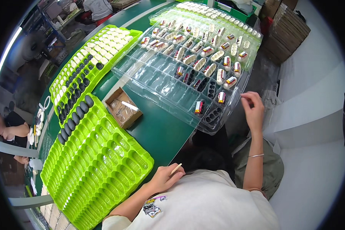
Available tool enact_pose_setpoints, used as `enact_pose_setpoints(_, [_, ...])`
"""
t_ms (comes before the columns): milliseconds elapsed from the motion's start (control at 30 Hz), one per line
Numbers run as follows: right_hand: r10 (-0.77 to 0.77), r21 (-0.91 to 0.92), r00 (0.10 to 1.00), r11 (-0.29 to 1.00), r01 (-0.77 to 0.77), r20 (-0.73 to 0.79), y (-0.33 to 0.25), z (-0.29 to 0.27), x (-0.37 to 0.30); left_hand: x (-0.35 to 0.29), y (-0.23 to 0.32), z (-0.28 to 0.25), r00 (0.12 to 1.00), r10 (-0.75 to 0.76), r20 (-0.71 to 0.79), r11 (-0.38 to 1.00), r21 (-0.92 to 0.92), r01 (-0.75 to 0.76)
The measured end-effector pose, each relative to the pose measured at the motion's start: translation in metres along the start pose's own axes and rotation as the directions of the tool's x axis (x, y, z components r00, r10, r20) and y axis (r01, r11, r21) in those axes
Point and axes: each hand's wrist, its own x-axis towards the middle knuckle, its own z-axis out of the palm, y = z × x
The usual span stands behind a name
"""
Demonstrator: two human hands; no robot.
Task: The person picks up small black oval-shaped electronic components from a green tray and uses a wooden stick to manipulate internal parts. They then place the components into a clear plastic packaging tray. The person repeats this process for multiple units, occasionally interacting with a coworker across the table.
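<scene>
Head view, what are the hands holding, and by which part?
The left hand holds a thin tan stick below its exposed end; whether the right hand, near the clear tray, holds anything can't be told.

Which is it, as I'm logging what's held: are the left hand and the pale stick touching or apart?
Touching. The head view shows the left hand gripping the pale stick, whose end pokes out from its grasp.

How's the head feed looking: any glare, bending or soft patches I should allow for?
Head view: glints streak the clear plastic tray; the bright light strip bows along the left rim; the upper-left background looks dim and soft; the left hand and right hand look fairly sharp.
</scene>
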Motion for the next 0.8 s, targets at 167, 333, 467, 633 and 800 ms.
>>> enact_pose_setpoints(167, [-0.295,0.053,0.878,0.953,0.297,0.378,-0.059,0.028,0.013,-0.001,-0.002,-0.001,1.000,0.024,0.006,1.000,0.019,-0.024])
enact_pose_setpoints(333, [-0.369,0.037,0.798,0.915,0.401,0.476,-0.063,0.047,0.013,-0.002,-0.001,0.000,0.999,0.039,0.010,0.999,0.007,-0.039])
enact_pose_setpoints(467, [-0.389,-0.002,0.749,0.887,0.462,0.535,-0.064,0.053,0.011,-0.003,-0.002,0.001,0.999,0.043,0.011,0.999,0.004,-0.043])
enact_pose_setpoints(633, [-0.371,-0.038,0.735,0.880,0.474,0.568,-0.063,0.061,0.008,-0.003,-0.002,0.001,0.999,0.044,0.017,0.999,0.000,-0.044])
enact_pose_setpoints(800, [-0.369,-0.034,0.753,0.888,0.459,0.544,-0.065,0.060,0.008,-0.004,-0.002,0.000,0.999,0.023,0.034,1.000,0.011,-0.023])
